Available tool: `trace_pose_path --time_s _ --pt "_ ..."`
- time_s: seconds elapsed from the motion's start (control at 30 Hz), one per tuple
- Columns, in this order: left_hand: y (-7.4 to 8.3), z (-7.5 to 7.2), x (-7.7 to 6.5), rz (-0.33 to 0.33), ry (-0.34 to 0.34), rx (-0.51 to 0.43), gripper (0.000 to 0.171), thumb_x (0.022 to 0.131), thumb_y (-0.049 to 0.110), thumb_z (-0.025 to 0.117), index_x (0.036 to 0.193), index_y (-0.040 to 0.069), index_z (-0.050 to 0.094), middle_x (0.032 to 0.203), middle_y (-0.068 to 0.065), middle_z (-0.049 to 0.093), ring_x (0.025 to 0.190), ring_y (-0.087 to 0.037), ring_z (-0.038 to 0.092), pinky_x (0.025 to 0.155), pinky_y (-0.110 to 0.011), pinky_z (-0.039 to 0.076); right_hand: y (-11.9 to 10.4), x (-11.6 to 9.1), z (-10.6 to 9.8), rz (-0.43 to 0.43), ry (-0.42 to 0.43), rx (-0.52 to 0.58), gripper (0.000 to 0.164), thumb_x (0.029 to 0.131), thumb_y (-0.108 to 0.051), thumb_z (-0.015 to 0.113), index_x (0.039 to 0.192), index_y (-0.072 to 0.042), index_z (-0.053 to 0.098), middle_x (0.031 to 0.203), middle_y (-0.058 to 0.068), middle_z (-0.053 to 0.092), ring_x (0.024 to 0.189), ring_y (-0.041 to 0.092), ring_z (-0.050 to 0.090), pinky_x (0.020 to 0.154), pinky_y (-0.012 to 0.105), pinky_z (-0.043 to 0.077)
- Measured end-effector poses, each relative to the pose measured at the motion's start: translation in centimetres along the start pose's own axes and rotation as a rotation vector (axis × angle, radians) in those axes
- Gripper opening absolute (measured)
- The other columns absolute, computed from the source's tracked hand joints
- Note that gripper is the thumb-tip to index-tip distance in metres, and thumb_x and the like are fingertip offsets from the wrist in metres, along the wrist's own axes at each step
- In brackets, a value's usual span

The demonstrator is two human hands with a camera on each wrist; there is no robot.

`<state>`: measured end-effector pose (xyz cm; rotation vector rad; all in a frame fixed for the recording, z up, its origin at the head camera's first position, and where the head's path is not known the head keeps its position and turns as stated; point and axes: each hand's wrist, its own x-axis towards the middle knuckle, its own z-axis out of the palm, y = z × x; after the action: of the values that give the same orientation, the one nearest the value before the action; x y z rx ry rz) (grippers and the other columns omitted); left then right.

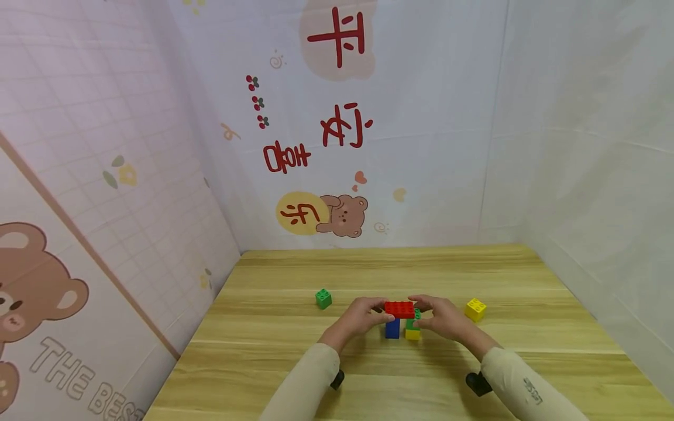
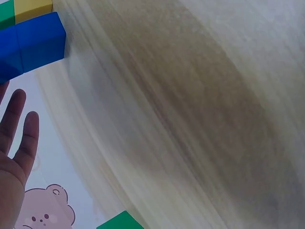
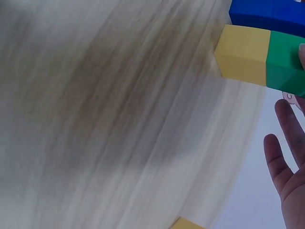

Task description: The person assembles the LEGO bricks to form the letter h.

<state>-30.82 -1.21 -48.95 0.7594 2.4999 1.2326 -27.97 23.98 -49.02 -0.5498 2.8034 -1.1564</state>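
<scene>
A red brick (image 1: 399, 309) with studs lies level above two small stacks, one of blue bricks (image 1: 392, 328) and one with a green brick (image 1: 409, 324) on a yellow brick (image 1: 413, 334). My left hand (image 1: 365, 314) holds the red brick by its left end, thumb in front and fingers behind. My right hand (image 1: 438, 316) pinches the green brick at the right, its fingertips also close to the red brick's right end. In the right wrist view the thumb overlaps the green brick, while the other fingers extend past it. The red brick hides the top of the blue stack.
A loose green brick (image 1: 323, 299) stands to the left on the wooden table (image 1: 263, 351), and a loose yellow brick (image 1: 475, 310) to the right. Patterned white cloth (image 1: 437, 146) hangs behind the table and at both sides.
</scene>
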Motion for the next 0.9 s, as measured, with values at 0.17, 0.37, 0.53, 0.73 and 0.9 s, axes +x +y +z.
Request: trace_pose_path --time_s 0.17,0.37,0.53,0.73,0.9 --pt "0.1 -0.03 0.02 0.001 0.003 -0.008 0.031 0.094 0.038 0.069 0.12 0.022 0.071 0.101 0.014 0.067 0.095 -0.008 0.057 0.08 -0.031 0.048 0.01 0.07 -0.11 -0.023 0.002 -0.028 0.06 0.085 -0.019 0.079 0.138 -0.004 0.056 0.124 0.014 0.065 0.111 0.033 0.062 0.093 0.059 0.047" --pt "0.09 -0.03 0.03 -0.008 -0.007 -0.043 0.026 0.094 0.035 0.07 0.116 0.022 0.072 0.099 0.013 0.067 0.095 -0.009 0.059 0.083 -0.032 0.049 0.0 -0.07 -0.29 -0.051 0.009 -0.064 0.057 0.084 -0.017 0.08 0.135 -0.004 0.059 0.12 0.012 0.068 0.109 0.033 0.063 0.091 0.059 0.048" --pt "-0.06 0.03 -0.02 -0.005 -0.009 -0.059 0.026 0.094 0.035 0.07 0.116 0.022 0.072 0.1 0.014 0.067 0.095 -0.009 0.059 0.083 -0.033 0.05 -0.11 -0.26 -0.41 -0.066 0.007 -0.066 0.056 0.083 -0.015 0.081 0.133 -0.004 0.061 0.117 0.011 0.069 0.107 0.035 0.063 0.09 0.06 0.048" --pt "-0.13 0.14 -0.09 0.019 -0.006 -0.063 0.026 0.094 0.034 0.069 0.117 0.021 0.072 0.1 0.014 0.068 0.095 -0.009 0.06 0.083 -0.032 0.05 -0.47 -0.48 -0.43 -0.065 -0.006 -0.062 0.057 0.084 -0.018 0.081 0.135 -0.004 0.059 0.121 0.014 0.067 0.11 0.037 0.062 0.091 0.059 0.048" --pt "-0.16 0.16 -0.15 0.016 -0.003 -0.051 0.026 0.094 0.035 0.069 0.117 0.022 0.072 0.1 0.014 0.067 0.097 -0.011 0.06 0.084 -0.032 0.05 -0.71 -0.43 -0.32 -0.104 0.028 -0.048 0.051 0.088 -0.03 0.076 0.13 -0.005 0.063 0.123 0.012 0.066 0.11 0.037 0.061 0.092 0.06 0.047"
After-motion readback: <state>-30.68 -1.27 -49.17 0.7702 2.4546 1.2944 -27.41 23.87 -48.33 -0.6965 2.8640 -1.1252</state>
